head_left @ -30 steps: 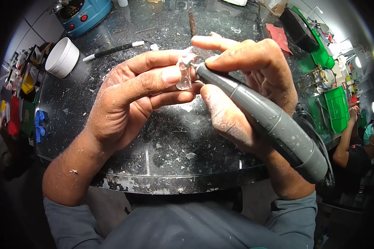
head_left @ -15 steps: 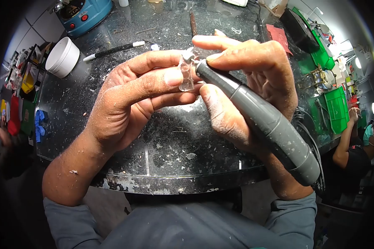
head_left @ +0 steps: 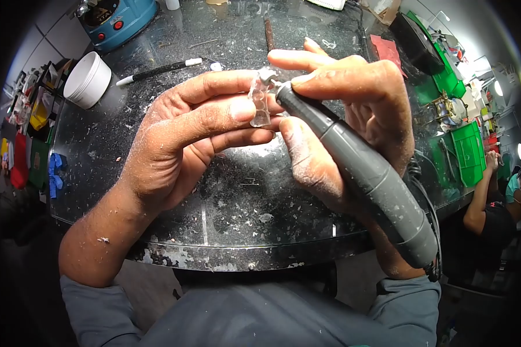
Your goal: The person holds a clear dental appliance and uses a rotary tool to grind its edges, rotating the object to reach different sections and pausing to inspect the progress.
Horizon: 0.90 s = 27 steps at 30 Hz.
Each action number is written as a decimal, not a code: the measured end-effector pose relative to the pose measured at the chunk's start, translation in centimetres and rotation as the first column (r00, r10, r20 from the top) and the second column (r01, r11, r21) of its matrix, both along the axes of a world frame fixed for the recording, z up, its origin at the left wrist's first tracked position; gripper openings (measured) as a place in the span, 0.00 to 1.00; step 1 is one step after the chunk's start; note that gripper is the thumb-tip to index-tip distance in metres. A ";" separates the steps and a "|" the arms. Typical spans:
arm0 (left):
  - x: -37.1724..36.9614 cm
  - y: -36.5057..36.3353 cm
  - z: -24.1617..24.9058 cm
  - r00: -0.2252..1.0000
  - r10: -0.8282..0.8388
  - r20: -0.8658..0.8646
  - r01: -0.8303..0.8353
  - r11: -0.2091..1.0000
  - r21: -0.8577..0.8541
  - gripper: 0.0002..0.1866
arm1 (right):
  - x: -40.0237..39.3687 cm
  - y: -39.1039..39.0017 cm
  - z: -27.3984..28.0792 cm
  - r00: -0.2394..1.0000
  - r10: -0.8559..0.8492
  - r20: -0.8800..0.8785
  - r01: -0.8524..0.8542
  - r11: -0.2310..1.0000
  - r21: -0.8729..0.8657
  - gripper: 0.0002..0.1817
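Observation:
Between the thumb and fingers of my left hand [head_left: 185, 118] is a clear plastic dental aligner [head_left: 261, 107], a see-through piece with tooth-shaped bumps. My right hand [head_left: 353, 110] grips a dark grey rotary handpiece [head_left: 364, 168], its nose pointing up and left and its cord trailing from the rear end. The handpiece's tip is right at the upper part of the aligner, where a small pale bit shows. My right index finger and thumb press on either side of the nose. White dust coats both hands.
On the dusty black table [head_left: 237, 199] lie a black-and-white marker [head_left: 159, 71], a white tub [head_left: 87, 80] and a red sheet [head_left: 386, 53]. A blue machine [head_left: 118, 23] stands at the back left, a green bin [head_left: 468, 153] at the right. Another person's arm [head_left: 481, 194] shows far right.
The handpiece's rear end has swung down and slightly left, making it steeper. Its nose has shifted a little right. My left hand and the aligner have hardly moved.

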<state>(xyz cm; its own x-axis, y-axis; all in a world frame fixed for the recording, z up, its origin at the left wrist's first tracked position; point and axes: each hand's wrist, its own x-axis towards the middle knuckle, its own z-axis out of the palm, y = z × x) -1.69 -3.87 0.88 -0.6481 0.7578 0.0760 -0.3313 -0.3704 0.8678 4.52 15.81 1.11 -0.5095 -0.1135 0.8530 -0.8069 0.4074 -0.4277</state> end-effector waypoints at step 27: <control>-0.2 -0.1 -0.2 0.998 0.051 -0.023 -0.051 0.998 0.021 0.21 | 0.4 0.3 0.9 0.998 0.050 0.043 -0.055 0.990 0.129 0.23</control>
<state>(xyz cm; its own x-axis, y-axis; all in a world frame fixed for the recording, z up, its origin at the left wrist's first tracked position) -1.87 -3.97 0.70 -0.6838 0.7219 0.1064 -0.2912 -0.4036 0.8674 4.92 16.14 2.00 -0.5331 -0.2498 0.8083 -0.8120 0.4195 -0.4058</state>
